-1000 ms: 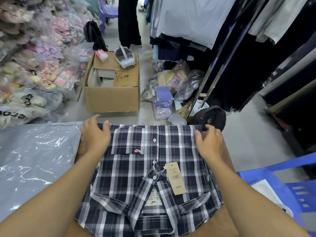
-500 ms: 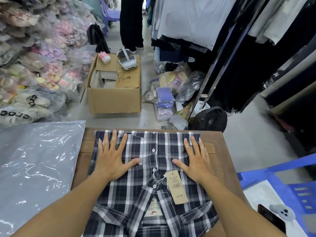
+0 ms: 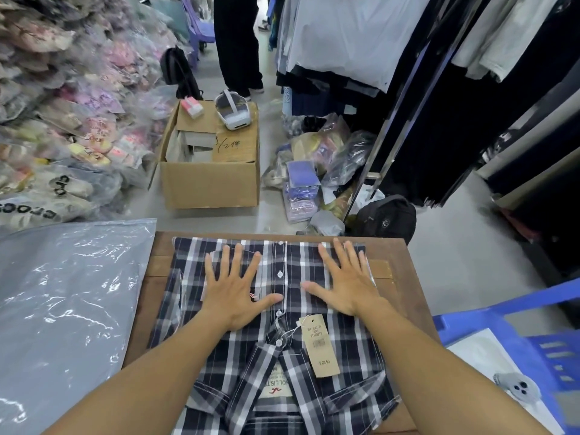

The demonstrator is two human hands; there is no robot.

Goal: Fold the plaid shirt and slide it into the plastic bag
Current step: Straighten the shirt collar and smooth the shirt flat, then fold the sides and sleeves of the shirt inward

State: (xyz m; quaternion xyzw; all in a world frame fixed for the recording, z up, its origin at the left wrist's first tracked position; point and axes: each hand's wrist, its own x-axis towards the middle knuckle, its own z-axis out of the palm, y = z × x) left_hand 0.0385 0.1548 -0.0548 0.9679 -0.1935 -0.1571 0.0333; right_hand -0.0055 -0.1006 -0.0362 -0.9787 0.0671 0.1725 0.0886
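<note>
A navy-and-white plaid shirt [image 3: 279, 312] lies folded on a small wooden table [image 3: 405, 271], collar toward me, with a tan price tag [image 3: 319, 345] on its front. My left hand [image 3: 233, 285] presses flat on the shirt's left half, fingers spread. On the right half my right hand [image 3: 343, 282] lies flat the same way. Neither hand grips anything. A large clear plastic bag [image 3: 69, 306] rests to the left of the table, overlapping its edge.
A cardboard box [image 3: 210, 183] with a white headset [image 3: 233, 109] stands on the floor beyond the table. Bagged goods pile at left. Clothes racks [image 3: 392, 98] hang at right, a black bag [image 3: 387, 218] below. A blue plastic chair [image 3: 514, 343] sits at right. A person's legs [image 3: 238, 45] stand behind.
Both hands came off the shirt's far edge, moved toward me and spread flat on its front. Since half a second ago they have slid slightly outward.
</note>
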